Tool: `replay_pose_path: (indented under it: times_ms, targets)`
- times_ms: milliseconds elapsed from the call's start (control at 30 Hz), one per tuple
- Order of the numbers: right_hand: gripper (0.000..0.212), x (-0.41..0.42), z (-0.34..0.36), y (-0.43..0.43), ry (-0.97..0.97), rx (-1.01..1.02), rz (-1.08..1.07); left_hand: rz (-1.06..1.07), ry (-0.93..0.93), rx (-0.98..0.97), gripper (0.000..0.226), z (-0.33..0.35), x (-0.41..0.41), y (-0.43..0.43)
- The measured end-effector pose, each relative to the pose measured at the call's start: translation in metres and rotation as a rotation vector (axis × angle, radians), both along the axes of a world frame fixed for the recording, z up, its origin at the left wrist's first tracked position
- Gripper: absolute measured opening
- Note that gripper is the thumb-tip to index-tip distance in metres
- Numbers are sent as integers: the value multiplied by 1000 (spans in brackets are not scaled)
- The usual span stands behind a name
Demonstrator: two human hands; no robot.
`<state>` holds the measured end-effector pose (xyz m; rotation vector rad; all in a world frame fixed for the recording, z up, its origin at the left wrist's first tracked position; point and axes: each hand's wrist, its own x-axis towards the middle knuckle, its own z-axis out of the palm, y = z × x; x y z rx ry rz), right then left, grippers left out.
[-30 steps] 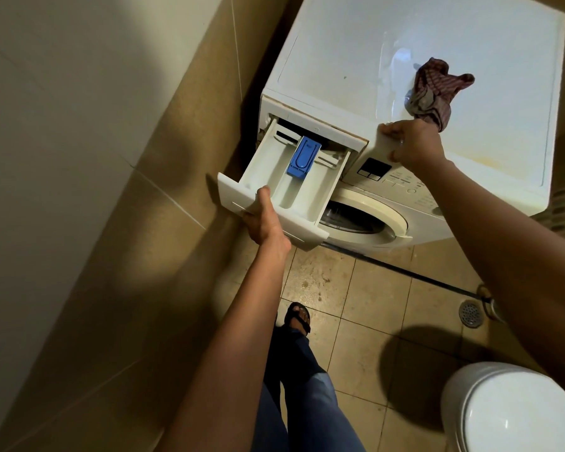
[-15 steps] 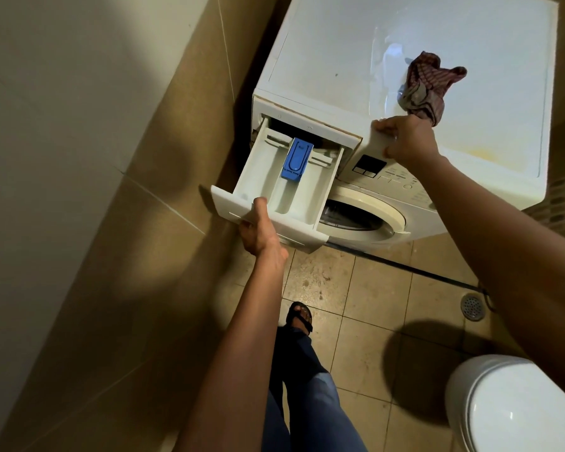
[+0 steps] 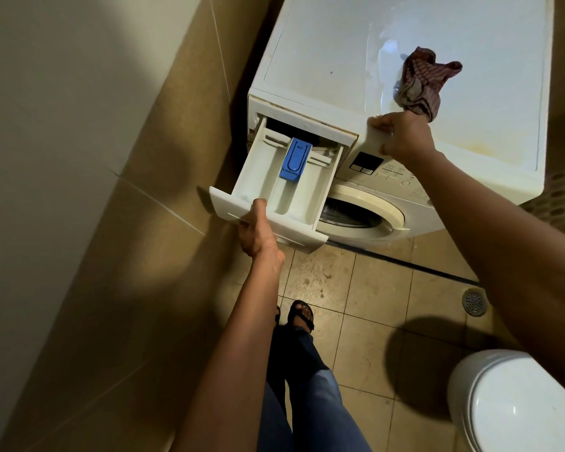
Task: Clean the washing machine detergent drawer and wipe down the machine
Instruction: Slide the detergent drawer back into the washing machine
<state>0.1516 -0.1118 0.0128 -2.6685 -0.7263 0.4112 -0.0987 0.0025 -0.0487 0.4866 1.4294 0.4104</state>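
Observation:
A white front-loading washing machine (image 3: 356, 60) stands against the tiled wall. Its white detergent drawer (image 3: 294, 194) is pulled far out at the front left, with a blue insert (image 3: 296, 159) in the middle compartment. My left hand (image 3: 256, 231) grips the drawer's front panel, thumb over the top edge and fingers underneath. My right hand (image 3: 402, 135) presses on the machine's top front edge, above the control panel (image 3: 388, 171). A crumpled reddish striped cloth (image 3: 421, 83) lies on the machine's top, just behind my right hand and touching it.
A beige tiled wall (image 3: 128, 223) runs close along the machine's left side. A white toilet lid (image 3: 519, 406) sits at the lower right. A round floor drain (image 3: 474, 301) is in the tiled floor. My legs and a sandalled foot (image 3: 302, 316) stand below the drawer.
The drawer has come slightly farther out with my left hand on its front. My right hand has stayed on the machine's top edge.

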Motion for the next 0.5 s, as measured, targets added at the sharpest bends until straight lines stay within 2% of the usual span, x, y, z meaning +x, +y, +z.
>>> replay_pose_path:
  times_ms: [233,500]
  targets:
    - [54,-1,1,0,0,1,5,33,-20,-2,58,4,7,0]
    - [56,-2,1,1,-4,4,2,7,-82,-21,55,19,27,14]
